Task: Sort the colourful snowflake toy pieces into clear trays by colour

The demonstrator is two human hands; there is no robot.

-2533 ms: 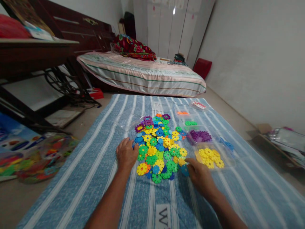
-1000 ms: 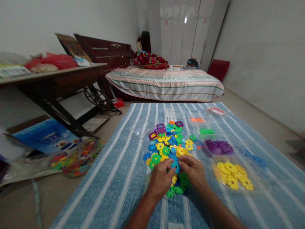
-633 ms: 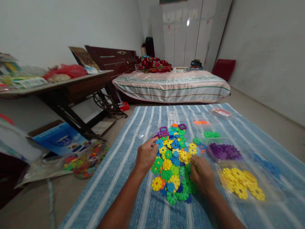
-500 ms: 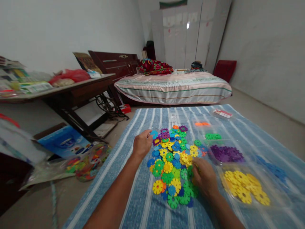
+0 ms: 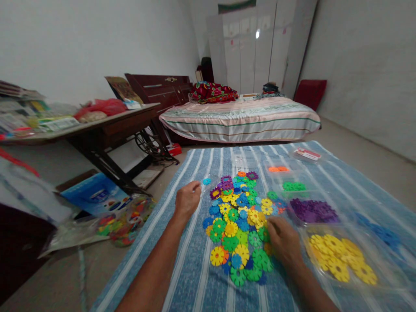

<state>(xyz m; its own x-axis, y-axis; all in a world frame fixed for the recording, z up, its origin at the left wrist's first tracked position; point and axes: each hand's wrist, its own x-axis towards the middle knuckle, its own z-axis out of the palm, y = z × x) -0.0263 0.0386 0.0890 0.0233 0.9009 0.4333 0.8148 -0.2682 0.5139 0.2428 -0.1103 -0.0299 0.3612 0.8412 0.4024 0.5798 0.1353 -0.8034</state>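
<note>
A heap of flower-shaped plastic discs (image 5: 231, 229) in yellow, green, blue and orange, with some purple pieces, lies on the blue striped cloth (image 5: 185, 260). Left of the heap is my left hand (image 5: 187, 200), its thumb and fingers pressed together; whatever is between them is too small to make out. A light blue disc (image 5: 207, 181) sits just beyond those fingertips, with a small gap between. At the heap's right edge, beside green discs (image 5: 261, 259), my right hand (image 5: 285, 241) has curled fingers. Its fingertips are partly hidden, so any piece inside cannot be made out.
On the right stand clear boxes holding yellow discs (image 5: 338, 259), purple pieces (image 5: 313, 211), green pieces (image 5: 294, 186) and orange pieces (image 5: 278, 169). Blue pieces (image 5: 380, 229) lie farther right. A bed (image 5: 240, 121) is behind, a sewing-machine table (image 5: 113, 115) at left.
My left hand has drawn back left from the light blue disc, which now shows apart from the fingers. The right hand has shifted slightly right, uncovering more green discs. The view has turned slightly.
</note>
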